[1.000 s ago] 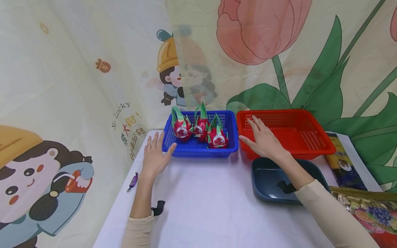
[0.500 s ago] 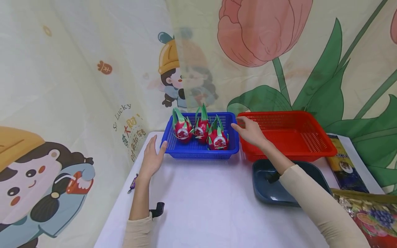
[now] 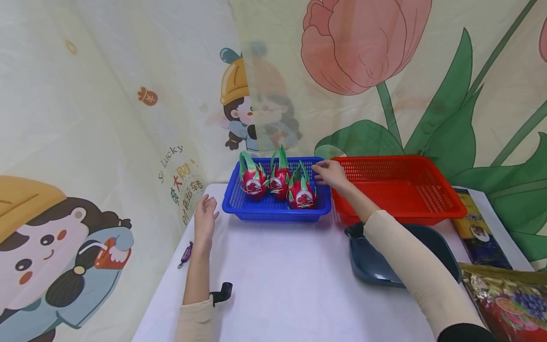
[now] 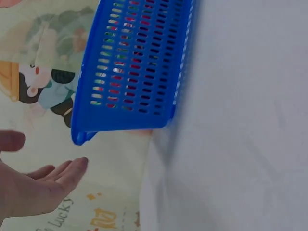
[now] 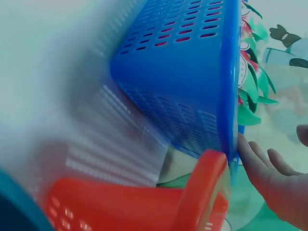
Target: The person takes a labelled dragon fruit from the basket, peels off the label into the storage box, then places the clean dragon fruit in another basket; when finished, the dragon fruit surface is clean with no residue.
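Three red dragon fruits [image 3: 279,179] with green leaf tips and round labels stand in the blue basket [image 3: 278,216]. My right hand [image 3: 331,175] is over the basket's right end, near the rightmost fruit, holding nothing. In the right wrist view its fingers [image 5: 257,166] are at the basket rim; whether they touch it I cannot tell. My left hand [image 3: 205,221] is raised beside the basket's left end, apart from it and holding nothing. Its fingers [image 4: 67,175] are loosely bent below the basket's corner in the left wrist view.
A red basket [image 3: 397,216] adjoins the blue one on the right. In front of it sits a dark blue tray [image 3: 376,266], partly under my right sleeve. Packets lie at far right: one blue and gold [image 3: 483,232], one fruit-printed [image 3: 508,304]. A purple wrapped candy [image 3: 185,254] lies at left.
My right hand has moved left from above the red basket to the blue basket's right end. My left hand has drawn slightly away from the blue basket, its fingers bending more.
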Demonstrator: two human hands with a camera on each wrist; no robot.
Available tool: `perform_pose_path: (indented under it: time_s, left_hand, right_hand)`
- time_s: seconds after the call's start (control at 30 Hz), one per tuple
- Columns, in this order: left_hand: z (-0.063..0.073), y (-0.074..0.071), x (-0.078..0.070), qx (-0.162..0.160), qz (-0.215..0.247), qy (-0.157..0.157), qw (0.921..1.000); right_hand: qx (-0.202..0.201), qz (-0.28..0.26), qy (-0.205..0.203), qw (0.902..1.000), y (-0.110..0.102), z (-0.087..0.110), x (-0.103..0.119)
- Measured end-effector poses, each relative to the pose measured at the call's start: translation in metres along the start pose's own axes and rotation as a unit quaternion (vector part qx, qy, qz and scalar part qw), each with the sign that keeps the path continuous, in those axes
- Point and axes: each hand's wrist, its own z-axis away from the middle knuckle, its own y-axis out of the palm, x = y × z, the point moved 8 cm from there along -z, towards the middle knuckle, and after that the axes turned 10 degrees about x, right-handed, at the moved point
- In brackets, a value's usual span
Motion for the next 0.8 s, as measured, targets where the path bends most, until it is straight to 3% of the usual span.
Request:
perform_pose_path:
  time_s: [0.1, 0.2, 0.4, 0.63, 0.8]
  left_hand:
    - [-0.002, -0.001, 0.007, -0.02, 0.1, -0.001, 0.9948]
    - [-0.003, 0.0, 0.012, -0.025, 0.163, -0.003, 0.9862]
    - [-0.007, 0.002, 0.02, -0.02, 0.222, -0.021, 0.9746]
    - [-0.01, 0.003, 0.036, -0.048, 0.286, -0.059, 0.9551]
    - [-0.012, 0.005, 0.041, -0.069, 0.304, -0.068, 0.9478]
  right_hand:
    - [-0.014, -0.036, 0.013, 0.9992, 0.002, -0.007, -0.002]
    - [-0.024, -0.056, 0.022, 0.9979, 0.005, -0.013, -0.004]
    - [-0.03, -0.029, 0.044, 0.9982, 0.01, -0.025, -0.007]
    - [-0.023, -0.018, 0.082, 0.9962, 0.018, -0.035, -0.015]
    - [-0.036, 0.022, 0.083, 0.9956, 0.02, -0.038, -0.015]
